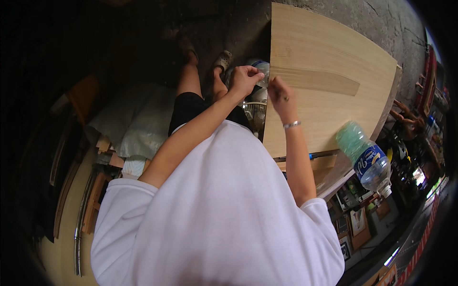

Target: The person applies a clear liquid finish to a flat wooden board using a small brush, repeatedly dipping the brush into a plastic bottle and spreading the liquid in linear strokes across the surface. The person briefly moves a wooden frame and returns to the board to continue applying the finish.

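My left hand point(244, 81) is raised beside the left edge of a pale wooden panel point(324, 119), with thumb and fingers pinched together. Whatever lies between those fingertips is too small to make out. Close by on the right, my right hand point(282, 97) is curled into a fist over the panel's left edge. A small roundish end of something shows at that fist, but its kind is unclear. The two hands are apart by a narrow gap. A darker wooden strip point(329, 82) runs along the panel just right of my right hand.
A large clear plastic bottle point(374, 167) with a blue label and greenish end lies by the panel's near right corner. Below my hands are a wire fan-like cage point(255, 114) and another plastic bottle point(261, 66). Grey sheeting point(148, 124) and wood pieces stand left.
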A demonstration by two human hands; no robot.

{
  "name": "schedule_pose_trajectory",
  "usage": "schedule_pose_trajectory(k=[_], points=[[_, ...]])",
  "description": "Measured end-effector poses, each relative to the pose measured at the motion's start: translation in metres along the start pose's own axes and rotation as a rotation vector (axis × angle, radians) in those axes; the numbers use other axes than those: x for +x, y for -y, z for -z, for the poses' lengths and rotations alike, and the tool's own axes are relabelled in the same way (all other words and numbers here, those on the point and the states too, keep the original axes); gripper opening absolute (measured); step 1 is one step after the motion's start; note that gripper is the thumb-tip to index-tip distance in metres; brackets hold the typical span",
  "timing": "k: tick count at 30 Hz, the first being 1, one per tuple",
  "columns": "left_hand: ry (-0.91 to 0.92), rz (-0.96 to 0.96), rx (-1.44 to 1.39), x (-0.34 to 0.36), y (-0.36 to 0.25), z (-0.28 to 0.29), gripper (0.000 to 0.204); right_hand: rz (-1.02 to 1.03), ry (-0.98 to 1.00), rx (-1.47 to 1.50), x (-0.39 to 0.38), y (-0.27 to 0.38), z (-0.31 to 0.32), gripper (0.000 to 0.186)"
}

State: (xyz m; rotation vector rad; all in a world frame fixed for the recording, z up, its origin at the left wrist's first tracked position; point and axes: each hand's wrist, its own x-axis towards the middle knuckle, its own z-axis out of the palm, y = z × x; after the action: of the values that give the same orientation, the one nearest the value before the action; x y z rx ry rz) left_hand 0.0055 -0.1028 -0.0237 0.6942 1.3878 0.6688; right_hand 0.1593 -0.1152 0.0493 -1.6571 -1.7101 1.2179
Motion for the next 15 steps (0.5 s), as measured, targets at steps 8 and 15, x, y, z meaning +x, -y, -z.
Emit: schedule_pose_trajectory(k=[8, 15], points=[[0.081, 0.015, -0.091, -0.018, -0.013, 0.035, 0.022, -0.118, -0.325, 0.463, -0.004, -0.017, 0.007, 0.009], [0.151, 0.072, -0.163, -0.011, -0.001, 0.045, 0.018, -0.229, -0.401, 0.587, 0.015, -0.037, 0.008, 0.011]])
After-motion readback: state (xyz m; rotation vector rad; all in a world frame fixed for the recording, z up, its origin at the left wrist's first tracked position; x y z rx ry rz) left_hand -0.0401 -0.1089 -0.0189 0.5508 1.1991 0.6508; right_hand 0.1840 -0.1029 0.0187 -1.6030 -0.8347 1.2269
